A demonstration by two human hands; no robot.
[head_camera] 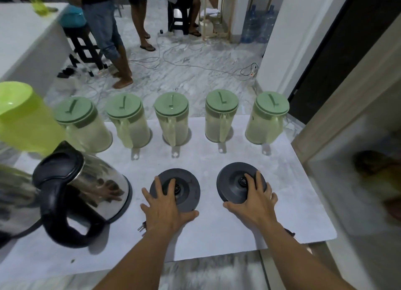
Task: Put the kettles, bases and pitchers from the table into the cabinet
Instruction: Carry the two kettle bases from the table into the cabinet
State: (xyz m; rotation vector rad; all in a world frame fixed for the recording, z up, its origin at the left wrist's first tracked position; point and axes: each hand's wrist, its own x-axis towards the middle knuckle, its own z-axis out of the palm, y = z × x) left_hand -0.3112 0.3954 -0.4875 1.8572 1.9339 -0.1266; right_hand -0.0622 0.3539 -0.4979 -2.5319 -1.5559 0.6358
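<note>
Two round dark grey kettle bases lie side by side on the white table (282,192). My left hand (165,207) lies spread over the left base (186,185), thumb at its near rim. My right hand (253,199) wraps the near edge of the right base (233,181), which looks slightly tilted. A steel kettle (91,187) with a black lid and handle stands at the left. Several clear pitchers with green lids line the far edge, one in the middle (172,121). A blurred second kettle (13,194) shows at the far left.
A lime-green plastic pitcher (23,120) stands at the far left. The cabinet (347,151) opens at the right, with a blurred brownish object inside. Beyond the table, people's legs, stools and cables occupy the marble floor. Water jugs (258,25) stand at the back.
</note>
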